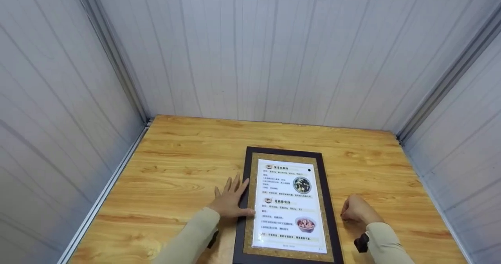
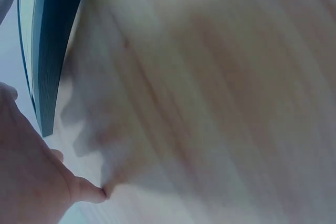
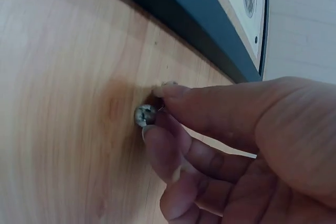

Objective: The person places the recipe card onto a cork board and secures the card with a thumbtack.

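A cork board (image 1: 287, 258) in a dark frame lies on the wooden table, bearing a white printed sheet (image 1: 287, 205) with two food pictures. A black pin (image 1: 309, 170) sits at the sheet's upper right corner. My left hand (image 1: 228, 203) lies with fingers spread across the board's left side, its thumb reaching over the frame to the sheet's left edge. Beside the board's right edge, my right hand (image 1: 358, 209) is low at the table, thumb and fingers pinching a thumbtack (image 3: 145, 115) with a shiny round head. Part of the tack is hidden by the fingertips.
The wooden table (image 1: 188, 150) extends around the board on both sides and behind it. Pale panel walls (image 1: 250, 52) enclose it at the back, left and right. Dark straps (image 1: 362, 242) show at the wrists.
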`<act>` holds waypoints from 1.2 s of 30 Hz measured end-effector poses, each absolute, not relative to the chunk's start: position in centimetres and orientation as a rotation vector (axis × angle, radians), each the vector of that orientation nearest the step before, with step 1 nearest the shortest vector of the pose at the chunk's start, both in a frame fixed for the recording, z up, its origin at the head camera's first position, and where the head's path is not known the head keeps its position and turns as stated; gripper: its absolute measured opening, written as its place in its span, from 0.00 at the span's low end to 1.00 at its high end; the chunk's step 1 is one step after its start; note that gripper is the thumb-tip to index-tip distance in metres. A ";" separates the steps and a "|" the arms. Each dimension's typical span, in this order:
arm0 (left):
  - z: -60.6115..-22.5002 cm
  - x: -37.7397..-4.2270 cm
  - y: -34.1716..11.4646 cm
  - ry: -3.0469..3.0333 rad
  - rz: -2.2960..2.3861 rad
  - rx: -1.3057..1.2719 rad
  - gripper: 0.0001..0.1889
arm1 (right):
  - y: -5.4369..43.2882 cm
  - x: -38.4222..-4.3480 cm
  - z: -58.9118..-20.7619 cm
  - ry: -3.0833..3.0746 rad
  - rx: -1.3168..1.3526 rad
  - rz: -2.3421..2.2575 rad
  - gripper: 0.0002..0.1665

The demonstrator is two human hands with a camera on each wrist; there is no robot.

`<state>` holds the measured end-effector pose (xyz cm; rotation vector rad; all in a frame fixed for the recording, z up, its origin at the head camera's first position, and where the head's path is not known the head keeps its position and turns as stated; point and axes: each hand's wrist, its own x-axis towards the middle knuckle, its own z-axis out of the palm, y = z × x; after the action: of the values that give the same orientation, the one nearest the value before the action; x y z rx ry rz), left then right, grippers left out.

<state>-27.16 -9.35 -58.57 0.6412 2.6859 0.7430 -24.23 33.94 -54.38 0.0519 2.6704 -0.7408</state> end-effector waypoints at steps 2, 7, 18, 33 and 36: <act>-58.7 -27.1 -8.8 2.687 0.721 0.677 0.58 | 33.9 -24.2 -54.5 2.679 0.047 -0.729 0.09; -58.4 -27.0 -8.0 2.677 0.615 0.681 0.59 | 33.9 -24.2 -54.6 2.683 0.047 -0.711 0.10; -58.0 -26.8 -7.2 2.630 0.492 0.746 0.52 | 33.8 -23.4 -54.4 2.720 0.014 -0.929 0.11; -57.8 -27.0 -7.4 2.583 0.452 0.738 0.50 | 30.3 -21.4 -55.8 2.761 -0.131 -1.145 0.04; -58.0 -26.8 -7.3 2.573 0.469 0.740 0.50 | 29.9 -20.8 -56.1 2.721 -0.200 -1.185 0.03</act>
<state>-26.77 -7.26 -57.98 0.7395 2.5734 0.4695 -20.81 29.92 -56.15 -0.2004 2.7206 -1.1852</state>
